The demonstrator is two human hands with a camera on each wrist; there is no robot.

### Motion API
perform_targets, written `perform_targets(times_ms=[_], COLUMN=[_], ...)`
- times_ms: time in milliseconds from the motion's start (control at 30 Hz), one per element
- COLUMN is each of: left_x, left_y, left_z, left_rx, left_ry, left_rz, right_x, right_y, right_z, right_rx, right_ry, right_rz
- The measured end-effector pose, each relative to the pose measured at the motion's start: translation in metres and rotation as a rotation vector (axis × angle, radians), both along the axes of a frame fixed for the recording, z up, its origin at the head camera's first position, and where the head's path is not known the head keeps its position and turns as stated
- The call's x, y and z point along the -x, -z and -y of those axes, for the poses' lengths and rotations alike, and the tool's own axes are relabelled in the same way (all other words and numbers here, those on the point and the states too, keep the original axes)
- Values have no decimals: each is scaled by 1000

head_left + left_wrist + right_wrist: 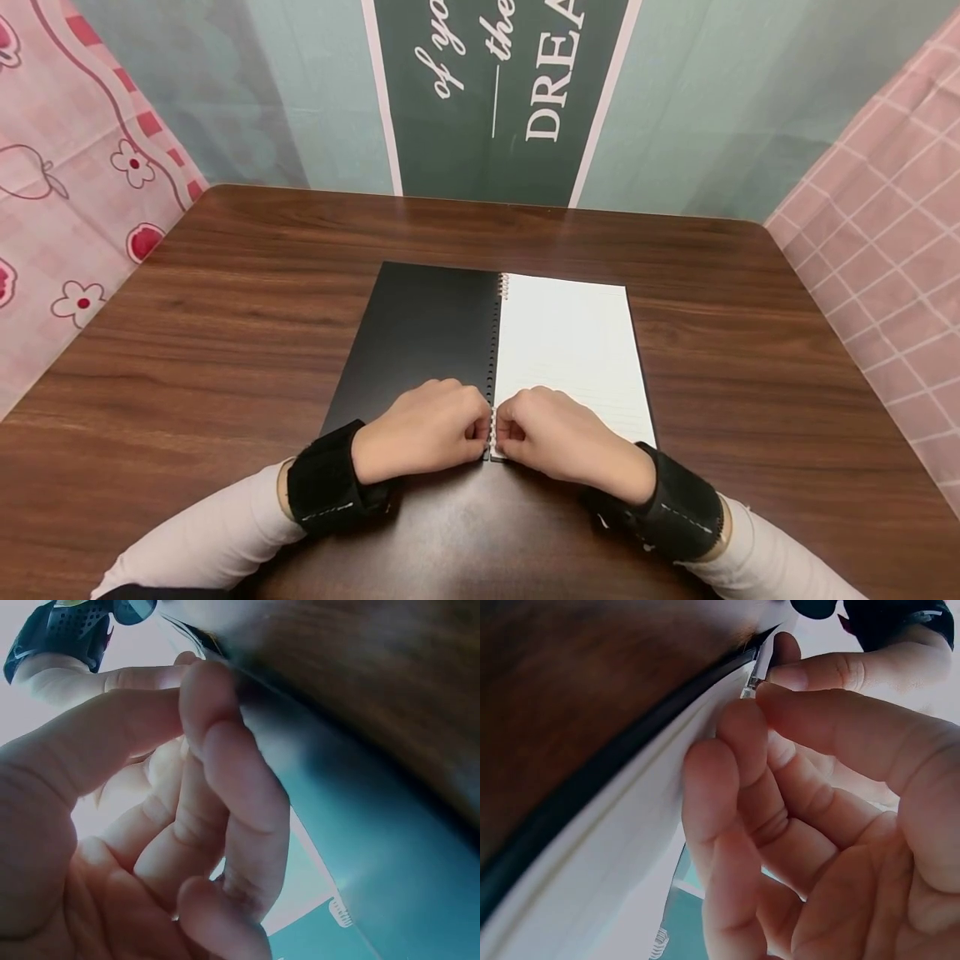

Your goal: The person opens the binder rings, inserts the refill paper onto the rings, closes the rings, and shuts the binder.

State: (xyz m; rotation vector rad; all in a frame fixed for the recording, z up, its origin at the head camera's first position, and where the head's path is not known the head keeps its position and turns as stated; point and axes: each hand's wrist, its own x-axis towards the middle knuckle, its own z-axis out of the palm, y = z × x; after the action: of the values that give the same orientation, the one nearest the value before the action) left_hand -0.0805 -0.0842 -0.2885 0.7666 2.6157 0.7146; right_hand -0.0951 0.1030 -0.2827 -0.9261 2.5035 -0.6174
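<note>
An open ring-bound notebook lies on the table, its black cover (pixel 431 325) on the left and lined white pages (pixel 566 342) on the right. White binding rings (pixel 492 427) show along the spine between my hands. My left hand (pixel 423 425) pinches the near end of the binding from the cover side, thumb and forefinger tips together. From the page side my right hand (pixel 562 433) pinches the same stretch, with a bit of ring (pixel 748 692) beside its fingertips in the right wrist view. Farther up, another group of rings (pixel 503 286) sits at the spine's top.
The notebook rests on a dark brown wooden table (pixel 225 333). Behind the far edge hangs a green printed backdrop (pixel 495 108). Pink patterned cloths hang at the left (pixel 82 208) and right (pixel 892 250). Black bands (pixel 326 479) wrap both wrists.
</note>
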Motion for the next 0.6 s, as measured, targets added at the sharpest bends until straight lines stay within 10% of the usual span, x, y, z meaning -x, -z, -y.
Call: perform_targets(times_ms=[600], left_x=[-1], left_y=[1], left_z=[9], left_rx=[13], left_ry=[6], left_rz=[6], right_x=[5], right_y=[-3], right_z=[-8], right_rx=[-23], right_ry=[-22], right_rz=[25])
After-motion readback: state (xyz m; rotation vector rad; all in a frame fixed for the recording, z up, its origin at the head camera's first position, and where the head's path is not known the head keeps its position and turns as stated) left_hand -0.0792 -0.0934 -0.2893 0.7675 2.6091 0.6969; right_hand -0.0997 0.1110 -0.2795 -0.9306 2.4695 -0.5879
